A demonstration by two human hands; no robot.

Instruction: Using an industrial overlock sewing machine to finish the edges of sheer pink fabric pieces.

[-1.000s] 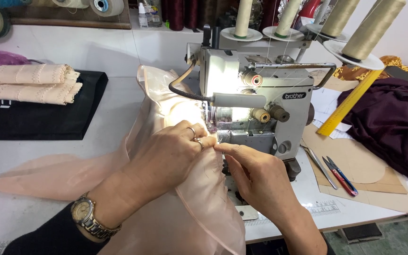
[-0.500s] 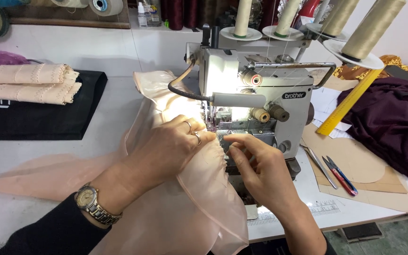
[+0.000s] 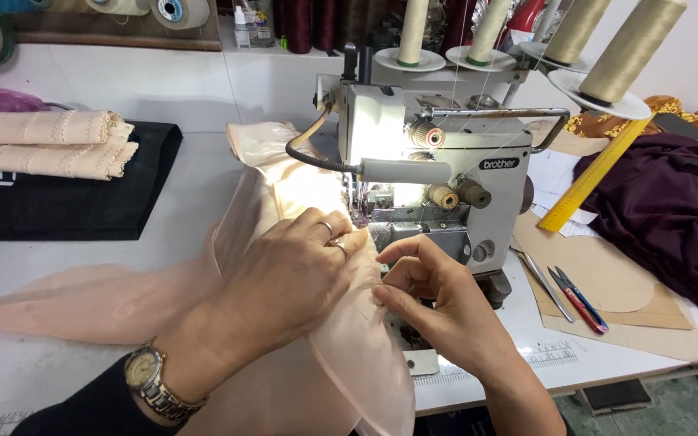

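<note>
White worktable point(image 3: 163, 202), left hand point(image 3: 288, 274) flat, palm down, pressing peach sheer fabric point(image 3: 123, 295) before sewing machine point(image 3: 438, 173), right hand point(image 3: 438, 303) curled, fingertips pinching fabric edge beside it.

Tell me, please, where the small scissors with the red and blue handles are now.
In the head view, the small scissors lie on the brown paper pattern, to the right of the sewing machine and the right hand, beside a thin metal tool.
</note>
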